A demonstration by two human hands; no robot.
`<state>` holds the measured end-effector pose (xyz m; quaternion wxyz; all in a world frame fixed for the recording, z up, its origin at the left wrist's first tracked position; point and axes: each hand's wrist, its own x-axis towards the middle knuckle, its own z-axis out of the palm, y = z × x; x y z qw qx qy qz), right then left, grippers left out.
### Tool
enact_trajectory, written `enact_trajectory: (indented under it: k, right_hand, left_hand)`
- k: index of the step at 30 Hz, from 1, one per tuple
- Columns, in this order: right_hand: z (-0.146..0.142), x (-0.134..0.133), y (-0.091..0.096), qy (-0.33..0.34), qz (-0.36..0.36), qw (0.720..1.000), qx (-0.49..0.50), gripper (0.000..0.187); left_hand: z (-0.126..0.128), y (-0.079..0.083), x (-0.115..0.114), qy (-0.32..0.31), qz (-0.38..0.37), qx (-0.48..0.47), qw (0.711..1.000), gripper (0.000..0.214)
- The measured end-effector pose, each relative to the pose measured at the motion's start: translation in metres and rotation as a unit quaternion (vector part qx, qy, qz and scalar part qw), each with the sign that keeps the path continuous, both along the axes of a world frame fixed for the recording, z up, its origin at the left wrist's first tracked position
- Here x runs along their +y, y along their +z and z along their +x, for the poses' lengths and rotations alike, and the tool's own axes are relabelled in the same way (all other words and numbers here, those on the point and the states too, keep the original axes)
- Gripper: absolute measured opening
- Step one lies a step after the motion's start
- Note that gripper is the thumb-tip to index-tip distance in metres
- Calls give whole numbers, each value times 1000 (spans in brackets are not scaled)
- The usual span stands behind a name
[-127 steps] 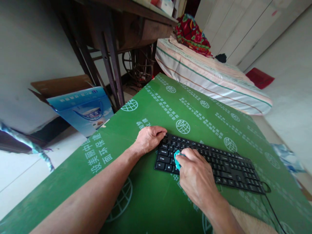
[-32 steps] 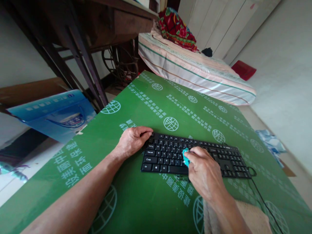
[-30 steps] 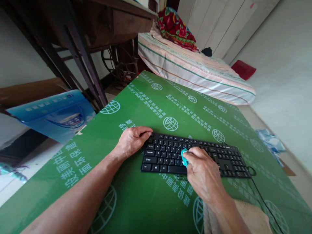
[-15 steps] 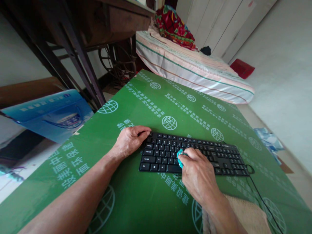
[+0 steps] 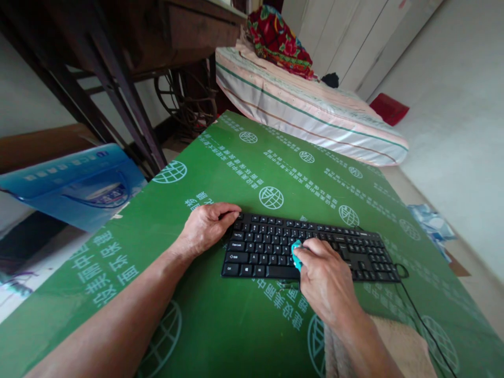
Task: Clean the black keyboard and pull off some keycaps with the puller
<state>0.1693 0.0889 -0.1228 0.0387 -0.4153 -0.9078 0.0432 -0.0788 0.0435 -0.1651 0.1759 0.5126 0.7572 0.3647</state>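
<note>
A black computer keyboard (image 5: 258, 247) lies on the green printed table (image 5: 220, 325). Its top left corner is pinched between the thumb and fingers of my left hand (image 5: 207, 226). My right hand (image 5: 326, 275) is closed around a small teal object (image 5: 296, 255) and presses it onto the keys right of the keyboard's middle. Only the teal object's left end shows, so its exact kind is hidden. The keyboard's cable (image 5: 421, 315) runs from the right side toward the table's near right edge.
A beige cloth (image 5: 397, 341) lies under my right forearm. Left of the table stands a blue bag (image 5: 79, 184), with a dark wooden sewing-machine stand (image 5: 114, 100) behind it. A bed (image 5: 307, 115) with a red floral blanket (image 5: 279, 44) borders the far edge.
My right hand has slid slightly right across the keys with the teal object. My left hand still grips the keyboard's corner. The whole view has shifted a little.
</note>
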Motion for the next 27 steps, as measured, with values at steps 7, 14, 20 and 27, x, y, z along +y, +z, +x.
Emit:
enact_trajectory:
  k: [7, 14, 20, 27]
  right_hand:
    - [-4, -4, 2, -1, -2, 1000, -31, 30]
    - [1, 0, 2, -9, 15, 999, -30, 30]
    - [13, 7, 4, -48, 11, 999, -2, 33]
    - [10, 5, 3, -22, -4, 1000, -10, 33]
  left_hand:
    - [-1, -1, 0, -2, 5, -7, 1000, 35]
    - [-1, -2, 0, 0, 16, -5, 1000, 34]
    - [-1, -3, 0, -3, 8, -10, 1000, 36]
    - [-1, -1, 0, -5, 8, -7, 1000, 36]
